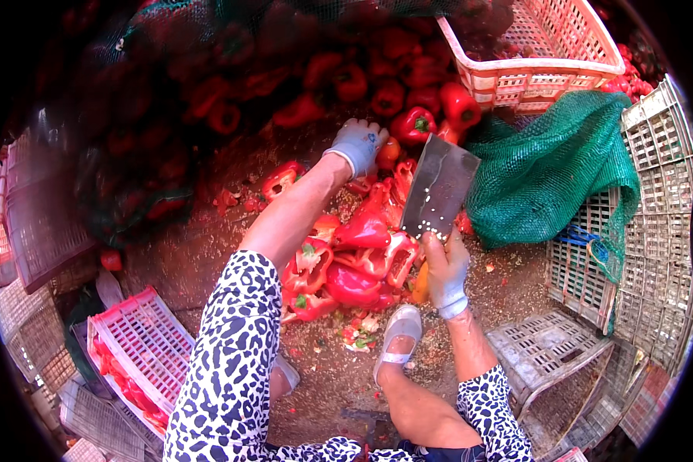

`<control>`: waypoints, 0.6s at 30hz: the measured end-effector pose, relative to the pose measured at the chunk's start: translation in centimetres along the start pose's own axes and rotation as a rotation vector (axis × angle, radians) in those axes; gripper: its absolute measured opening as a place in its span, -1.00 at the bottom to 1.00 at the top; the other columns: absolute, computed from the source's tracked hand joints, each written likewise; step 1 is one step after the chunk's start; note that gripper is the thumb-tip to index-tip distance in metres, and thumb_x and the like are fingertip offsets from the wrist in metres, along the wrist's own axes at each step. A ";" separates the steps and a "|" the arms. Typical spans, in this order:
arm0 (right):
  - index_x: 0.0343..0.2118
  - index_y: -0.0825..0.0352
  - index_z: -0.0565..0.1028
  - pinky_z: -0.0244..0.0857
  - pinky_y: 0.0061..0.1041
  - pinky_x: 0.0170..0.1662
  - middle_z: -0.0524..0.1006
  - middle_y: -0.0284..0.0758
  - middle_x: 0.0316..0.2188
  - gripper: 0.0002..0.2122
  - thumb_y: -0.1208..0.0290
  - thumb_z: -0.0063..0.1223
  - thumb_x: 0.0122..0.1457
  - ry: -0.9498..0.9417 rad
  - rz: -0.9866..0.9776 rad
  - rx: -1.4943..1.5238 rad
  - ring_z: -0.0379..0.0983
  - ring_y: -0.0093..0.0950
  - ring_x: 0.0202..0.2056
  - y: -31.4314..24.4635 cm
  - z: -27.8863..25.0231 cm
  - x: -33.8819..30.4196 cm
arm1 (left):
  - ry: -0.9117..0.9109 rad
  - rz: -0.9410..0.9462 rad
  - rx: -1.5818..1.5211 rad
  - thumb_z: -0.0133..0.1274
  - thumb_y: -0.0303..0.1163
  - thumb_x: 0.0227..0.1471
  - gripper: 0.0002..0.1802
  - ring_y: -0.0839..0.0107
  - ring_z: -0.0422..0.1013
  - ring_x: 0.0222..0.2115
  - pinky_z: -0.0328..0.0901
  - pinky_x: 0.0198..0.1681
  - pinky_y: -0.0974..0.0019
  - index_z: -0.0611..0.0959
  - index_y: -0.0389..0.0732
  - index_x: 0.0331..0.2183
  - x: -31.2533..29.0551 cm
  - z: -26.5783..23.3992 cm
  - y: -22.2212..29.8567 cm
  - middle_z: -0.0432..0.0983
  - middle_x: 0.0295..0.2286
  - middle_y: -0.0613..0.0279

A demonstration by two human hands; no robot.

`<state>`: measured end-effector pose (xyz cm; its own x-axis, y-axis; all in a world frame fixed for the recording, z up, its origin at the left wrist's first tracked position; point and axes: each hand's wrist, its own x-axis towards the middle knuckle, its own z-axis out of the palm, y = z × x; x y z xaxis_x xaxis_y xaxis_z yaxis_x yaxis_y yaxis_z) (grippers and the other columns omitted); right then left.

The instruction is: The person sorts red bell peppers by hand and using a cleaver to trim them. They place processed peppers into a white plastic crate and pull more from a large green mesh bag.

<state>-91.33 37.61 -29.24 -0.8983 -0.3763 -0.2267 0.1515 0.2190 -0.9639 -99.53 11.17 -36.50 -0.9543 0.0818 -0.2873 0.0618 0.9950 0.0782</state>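
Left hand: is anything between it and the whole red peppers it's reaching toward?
Nothing visible blocks it. The gloved left hand already rests at the near edge of the whole red peppers. The cleaver, gripped by the right hand, is raised to the right, beside that path, above the cut peppers.

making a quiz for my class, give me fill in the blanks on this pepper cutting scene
1. The right hand grips a broad steel ____.
2. The left hand reaches into the pile of ____ peppers.
3. The net sack right of the blade is ____.
4. The basket at the top is ____.

Missing words: cleaver; red; green; pink
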 end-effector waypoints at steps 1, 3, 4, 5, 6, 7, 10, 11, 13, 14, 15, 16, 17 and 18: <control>-0.08 0.37 0.43 0.25 -0.64 -0.42 0.49 -0.46 -0.44 -0.78 0.43 -0.08 0.26 0.008 0.031 0.063 0.34 -0.71 -0.46 0.0 0.1 -0.2 | -0.061 -0.025 -0.064 0.22 0.06 -0.20 -0.28 0.12 0.44 -0.08 0.32 -0.06 0.12 0.49 -0.12 -0.03 0.1 -0.2 0.0 0.46 -0.05 0.05; -0.07 0.38 0.43 0.25 -0.64 -0.42 0.47 -0.47 -0.43 -0.77 0.42 -0.08 0.26 -0.005 0.125 0.149 0.32 -0.71 -0.47 1.4 -0.2 -0.4 | -0.227 -0.063 -0.246 0.15 0.24 -0.21 -0.17 0.09 0.44 -0.05 0.33 -0.02 0.11 0.49 -0.15 -0.01 -0.4 -0.8 -0.1 0.47 -0.05 -0.02; -0.07 0.38 0.43 0.25 -0.64 -0.43 0.46 -0.48 -0.43 -0.77 0.42 -0.08 0.26 -0.011 0.172 0.190 0.32 -0.71 -0.47 1.9 -0.4 -0.4 | -0.177 -0.072 -0.303 0.16 0.23 -0.22 -0.15 0.06 0.43 -0.04 0.31 -0.01 0.10 0.47 -0.16 0.02 -0.5 -0.3 0.0 0.46 -0.04 -0.05; -0.07 0.38 0.43 0.25 -0.65 -0.43 0.45 -0.49 -0.45 -0.77 0.42 -0.08 0.26 -0.039 0.172 0.182 0.30 -0.72 -0.48 2.0 -0.5 -0.4 | -0.127 -0.088 -0.360 0.17 0.22 -0.23 -0.12 0.02 0.41 -0.02 0.30 0.00 0.09 0.46 -0.16 0.04 -1.0 0.4 -0.1 0.45 -0.03 -0.08; -0.07 0.38 0.43 0.25 -0.65 -0.43 0.44 -0.49 -0.45 -0.77 0.42 -0.08 0.26 -0.040 0.178 0.179 0.31 -0.72 -0.48 2.1 -0.3 -0.4 | -0.077 -0.103 -0.417 0.18 0.22 -0.23 -0.10 -0.01 0.40 -0.01 0.29 0.02 0.09 0.45 -0.16 0.06 -1.2 0.9 -0.1 0.44 -0.02 -0.12; -0.07 0.38 0.43 0.25 -0.65 -0.43 0.44 -0.49 -0.45 -0.77 0.42 -0.08 0.26 -0.041 0.185 0.176 0.31 -0.73 -0.48 2.2 -0.1 -0.3 | -0.060 -0.102 -0.448 0.18 0.21 -0.23 -0.09 -0.02 0.40 -0.02 0.30 0.01 0.08 0.44 -0.17 0.07 -1.1 1.4 -0.1 0.45 -0.03 -0.12; -0.07 0.38 0.42 0.26 -0.60 -0.43 0.46 -0.44 -0.45 -0.76 0.41 -0.07 0.26 -0.031 0.172 0.065 0.33 -0.69 -0.48 2.5 -0.3 0.3 | -0.075 -0.126 -0.590 0.18 0.19 -0.23 -0.07 -0.03 0.43 -0.05 0.32 -0.02 0.10 0.41 -0.19 0.09 -0.1 1.8 0.3 0.45 -0.04 -0.14; -0.07 0.38 0.42 0.27 -0.58 -0.42 0.47 -0.41 -0.45 -0.76 0.40 -0.07 0.26 -0.022 0.161 0.019 0.34 -0.67 -0.48 2.7 -0.5 0.5 | -0.133 -0.154 -0.656 0.19 0.18 -0.22 -0.07 -0.02 0.44 -0.06 0.33 -0.02 0.12 0.39 -0.19 0.10 0.3 1.7 0.4 0.45 -0.04 -0.13; -0.07 0.38 0.43 0.30 -0.47 -0.42 0.50 -0.32 -0.49 -0.75 0.38 -0.05 0.24 0.034 0.007 -0.128 0.40 -0.53 -0.51 3.7 -0.4 0.7 | -0.093 -0.219 -0.869 0.15 0.14 -0.12 -0.13 0.07 0.49 -0.13 0.35 -0.02 0.17 0.36 -0.18 0.13 0.1 3.2 -0.2 0.47 -0.05 -0.04; -0.07 0.37 0.43 0.32 -0.42 -0.42 0.52 -0.28 -0.51 -0.74 0.37 -0.04 0.24 0.065 -0.066 -0.202 0.43 -0.45 -0.53 4.2 -0.4 0.9 | -0.053 -0.307 -1.148 0.14 0.11 -0.08 -0.17 0.12 0.49 -0.15 0.37 -0.05 0.20 0.37 -0.20 0.11 -0.4 3.3 0.1 0.48 -0.07 -0.02; -0.07 0.37 0.44 0.32 -0.37 -0.41 0.52 -0.23 -0.52 -0.73 0.36 -0.02 0.22 0.059 -0.064 -0.311 0.45 -0.37 -0.53 3.5 -0.4 0.9 | -0.012 -0.397 -1.427 0.13 0.07 -0.04 -0.22 0.18 0.50 -0.18 0.38 -0.08 0.24 0.38 -0.22 0.10 -1.4 3.3 0.7 0.48 -0.09 0.00; -0.07 0.37 0.44 0.33 -0.31 -0.41 0.52 -0.19 -0.54 -0.73 0.36 -0.01 0.20 0.053 -0.061 -0.421 0.46 -0.29 -0.53 2.6 -0.5 0.7 | 0.033 -0.487 -1.706 0.13 0.04 0.01 -0.26 0.24 0.50 -0.20 0.39 -0.11 0.28 0.39 -0.23 0.09 -2.5 3.3 1.5 0.49 -0.11 0.03; -0.08 0.37 0.45 0.33 -0.26 -0.41 0.52 -0.15 -0.56 -0.72 0.36 0.00 0.19 0.041 -0.057 -0.522 0.47 -0.20 -0.54 1.7 -0.2 0.4 | 0.103 -0.561 -1.918 0.07 -0.02 0.12 -0.37 0.38 0.46 -0.23 0.40 -0.17 0.37 0.40 -0.28 0.05 -4.0 2.0 2.4 0.47 -0.14 0.10; -0.08 0.37 0.45 0.33 -0.24 -0.41 0.51 -0.15 -0.58 -0.72 0.37 0.01 0.17 0.047 -0.173 -0.591 0.47 -0.17 -0.54 0.8 0.0 0.2 | 0.168 -0.563 -1.943 0.06 -0.02 0.13 -0.38 0.39 0.45 -0.21 0.40 -0.18 0.36 0.40 -0.28 0.05 -5.0 2.2 3.3 0.47 -0.14 0.11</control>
<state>-91.37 37.71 -30.08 -0.9087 -0.4139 -0.0545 -0.2403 0.6253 -0.7424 -93.90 14.12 -36.88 -0.7712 -0.2714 -0.5758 -0.4156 -0.4704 0.7785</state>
